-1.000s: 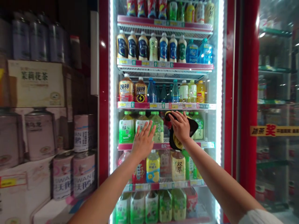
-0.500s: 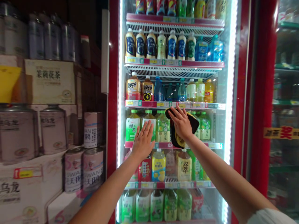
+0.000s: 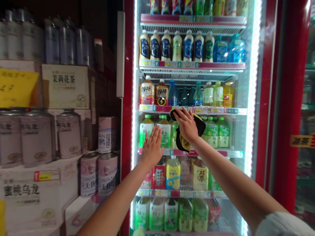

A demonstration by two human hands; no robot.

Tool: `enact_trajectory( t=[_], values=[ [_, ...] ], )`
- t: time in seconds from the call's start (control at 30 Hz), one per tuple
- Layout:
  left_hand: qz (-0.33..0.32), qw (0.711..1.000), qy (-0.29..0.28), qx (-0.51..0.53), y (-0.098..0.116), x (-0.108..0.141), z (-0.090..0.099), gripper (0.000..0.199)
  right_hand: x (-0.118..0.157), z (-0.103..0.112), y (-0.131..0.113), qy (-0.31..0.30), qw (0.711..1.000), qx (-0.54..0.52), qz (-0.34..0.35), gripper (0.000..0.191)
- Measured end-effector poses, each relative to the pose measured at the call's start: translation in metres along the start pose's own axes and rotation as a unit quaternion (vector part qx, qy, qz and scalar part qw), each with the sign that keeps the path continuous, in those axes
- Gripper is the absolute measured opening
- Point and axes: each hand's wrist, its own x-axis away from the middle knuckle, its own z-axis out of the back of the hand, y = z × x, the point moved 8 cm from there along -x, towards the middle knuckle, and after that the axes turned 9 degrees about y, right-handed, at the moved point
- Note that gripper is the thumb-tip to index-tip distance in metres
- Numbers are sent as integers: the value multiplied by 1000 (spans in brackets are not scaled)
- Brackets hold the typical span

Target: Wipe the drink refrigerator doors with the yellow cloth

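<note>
A lit drinks cooler with a red frame (image 3: 127,131) fills the middle of the view, its shelves lined with bottles. My left hand (image 3: 152,147) lies flat with fingers spread, in front of the green tea bottles (image 3: 165,131), holding nothing. To its right, my right hand (image 3: 187,126) presses a black and yellow cloth (image 3: 199,125), palm forward, against what looks like the glass door. The cloth hangs below and beside the hand and hides part of the green bottle row. Whether the left palm touches the glass cannot be made out.
Stacked boxes (image 3: 65,87) and metal cans (image 3: 70,134) stand at the left, close to my left arm. A yellow paper sign (image 3: 17,87) hangs at the far left. Another cooler with a red frame (image 3: 292,108) stands at the right.
The view has swung a little left, so the cooler appears further right. Against the shelves, my right hand and the cloth have moved left. My left hand stays spread, also slightly further left on the door.
</note>
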Motion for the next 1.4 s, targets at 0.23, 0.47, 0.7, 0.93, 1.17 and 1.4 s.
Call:
enact_trajectory(
  t=[0.23,0.47,0.7,0.93,1.17,1.4],
  values=[
    [10,1000,-13,-22,-17,8,2,85,26,-23,-55,-97,984,-38,146,49],
    [6,999,-14,-31,-25,10,4,84,-10,-11,-25,-37,997,-12,63,48],
    [-1,999,-18,-33,-29,19,4,91,32,-23,-59,-83,988,-24,131,50],
    [-6,999,-28,-32,-27,19,4,85,-7,-25,-46,-37,998,-13,56,53],
    [-11,1000,-18,-15,-19,21,2,91,34,-21,-46,-63,993,-31,91,55],
    [-9,1000,-14,-9,-15,17,2,87,5,-27,-48,-48,997,-27,59,53]
  ],
)
